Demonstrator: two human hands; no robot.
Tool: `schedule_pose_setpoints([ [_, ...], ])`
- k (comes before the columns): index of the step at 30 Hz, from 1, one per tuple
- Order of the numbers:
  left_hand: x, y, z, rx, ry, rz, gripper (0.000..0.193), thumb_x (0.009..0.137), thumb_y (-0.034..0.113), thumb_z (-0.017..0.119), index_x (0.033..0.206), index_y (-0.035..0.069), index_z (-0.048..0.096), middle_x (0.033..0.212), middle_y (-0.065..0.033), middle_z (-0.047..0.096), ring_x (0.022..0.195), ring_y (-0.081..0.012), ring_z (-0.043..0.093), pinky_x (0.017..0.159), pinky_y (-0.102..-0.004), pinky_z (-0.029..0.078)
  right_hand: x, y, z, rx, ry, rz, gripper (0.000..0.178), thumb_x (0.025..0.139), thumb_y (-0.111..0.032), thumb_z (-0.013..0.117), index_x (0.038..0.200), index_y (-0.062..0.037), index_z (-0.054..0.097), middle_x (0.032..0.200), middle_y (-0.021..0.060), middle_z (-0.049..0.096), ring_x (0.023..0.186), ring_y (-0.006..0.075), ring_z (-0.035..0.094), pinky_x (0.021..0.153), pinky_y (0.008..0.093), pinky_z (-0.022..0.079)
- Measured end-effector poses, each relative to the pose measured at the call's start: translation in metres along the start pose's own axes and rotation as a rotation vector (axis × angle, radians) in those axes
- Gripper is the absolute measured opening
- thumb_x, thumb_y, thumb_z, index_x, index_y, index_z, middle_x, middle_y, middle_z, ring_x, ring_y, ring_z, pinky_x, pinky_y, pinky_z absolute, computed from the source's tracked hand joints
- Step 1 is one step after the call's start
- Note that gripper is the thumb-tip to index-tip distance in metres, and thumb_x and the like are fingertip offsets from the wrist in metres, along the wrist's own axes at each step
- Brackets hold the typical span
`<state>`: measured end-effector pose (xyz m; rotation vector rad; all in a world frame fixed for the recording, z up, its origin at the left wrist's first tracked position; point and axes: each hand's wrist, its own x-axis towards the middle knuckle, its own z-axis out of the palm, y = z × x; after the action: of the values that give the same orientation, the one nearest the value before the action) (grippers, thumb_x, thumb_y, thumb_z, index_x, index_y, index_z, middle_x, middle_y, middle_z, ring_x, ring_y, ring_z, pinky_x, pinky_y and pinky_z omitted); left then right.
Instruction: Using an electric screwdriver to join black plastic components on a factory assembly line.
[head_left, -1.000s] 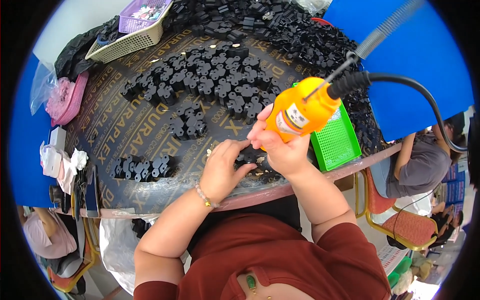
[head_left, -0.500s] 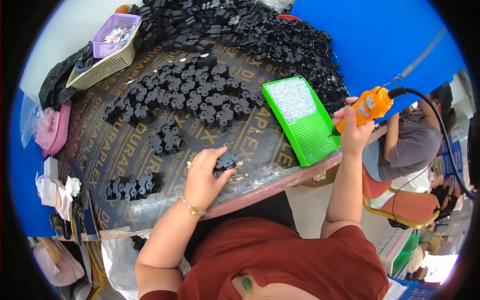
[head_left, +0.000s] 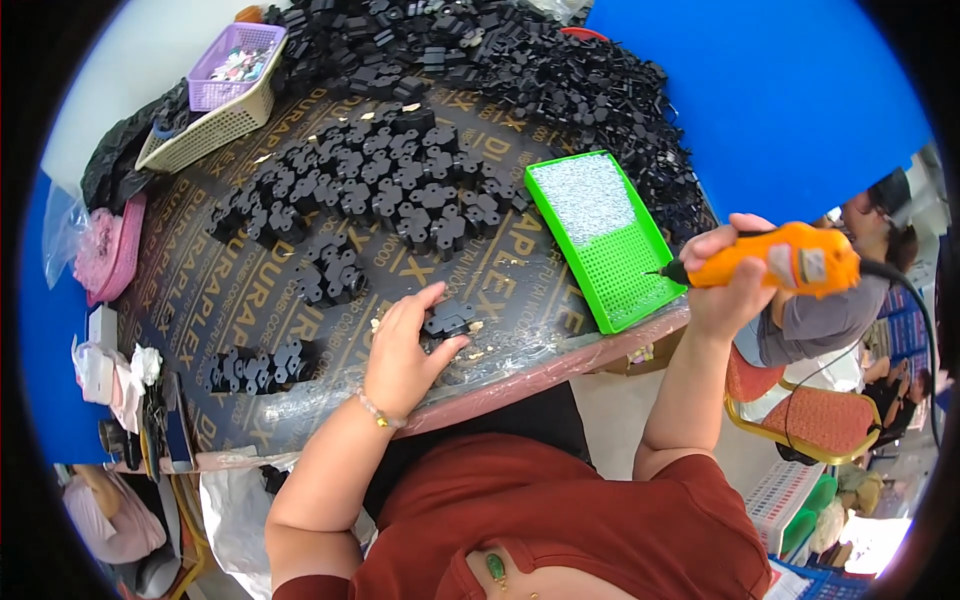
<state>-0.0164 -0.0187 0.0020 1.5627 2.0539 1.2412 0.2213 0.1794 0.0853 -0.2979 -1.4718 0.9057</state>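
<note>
My left hand (head_left: 402, 348) rests on the table near its front edge, thumb and fingers curved round a small black plastic part (head_left: 450, 318). My right hand (head_left: 728, 282), raised over the right edge, grips an orange electric screwdriver (head_left: 790, 260). The tool lies almost level, its thin bit pointing left over the perforated lower half of a bright green tray (head_left: 541, 196). Small silvery screws (head_left: 585, 195) stand packed in the tray's upper half. Whether the bit carries a screw is too small to tell.
Stacked black parts (head_left: 385, 175) cover the table's middle, with smaller groups (head_left: 330, 270) and a row (head_left: 262, 367) at left. Loose black pieces (head_left: 560, 90) heap at the back. Baskets (head_left: 215, 128) stand far left. A cable (head_left: 915, 300) trails from the screwdriver; a person (head_left: 835, 285) sits right.
The screwdriver has swung from tilted upright to nearly level, its rear end moving right and down. My right hand shifted slightly right. My left hand stays round the black part, which has turned a little.
</note>
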Motion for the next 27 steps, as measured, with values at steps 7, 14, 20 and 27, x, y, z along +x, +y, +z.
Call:
schedule_pose_setpoints([
  [7,-0.001,-0.009,-0.003,0.009,-0.021,0.012,0.046,0.068,0.017,0.079,0.107,0.004,0.059,0.100,-0.0129,0.062,0.094,-0.0317,0.059,0.084,-0.0385,0.046,-0.036,-0.006,0.122,0.545,-0.367,0.264,0.059,0.081,-0.050,0.066,0.105,-0.0011,0.046,0.072,0.0132,0.062,0.054,0.0183,0.058,0.051,0.0284,0.049],
  [14,0.000,-0.014,-0.003,-0.025,0.037,0.091,0.047,0.065,0.015,0.079,0.105,0.003,0.057,0.098,-0.0143,0.062,0.094,-0.0335,0.058,0.083,-0.0401,0.046,-0.052,-0.005,0.171,0.544,-0.449,0.350,0.060,0.079,-0.047,0.070,0.106,0.0009,0.047,0.072,0.0130,0.062,0.056,0.0163,0.059,0.056,0.0272,0.052],
  [20,-0.001,-0.016,-0.003,-0.038,0.012,0.078,0.047,0.065,0.015,0.079,0.105,0.004,0.057,0.097,-0.0130,0.061,0.093,-0.0329,0.057,0.082,-0.0398,0.046,-0.054,0.002,0.173,0.558,-0.447,0.385,0.059,0.080,-0.048,0.069,0.106,0.0002,0.046,0.071,0.0119,0.061,0.054,0.0160,0.059,0.057,0.0274,0.052],
  [27,-0.001,-0.017,-0.003,-0.050,0.023,0.097,0.045,0.065,0.014,0.078,0.103,0.004,0.057,0.096,-0.0128,0.061,0.092,-0.0332,0.057,0.081,-0.0401,0.045,-0.060,0.001,0.182,0.545,-0.424,0.365,0.059,0.079,-0.048,0.070,0.103,0.0007,0.046,0.070,0.0118,0.061,0.055,0.0157,0.059,0.054,0.0262,0.051],
])
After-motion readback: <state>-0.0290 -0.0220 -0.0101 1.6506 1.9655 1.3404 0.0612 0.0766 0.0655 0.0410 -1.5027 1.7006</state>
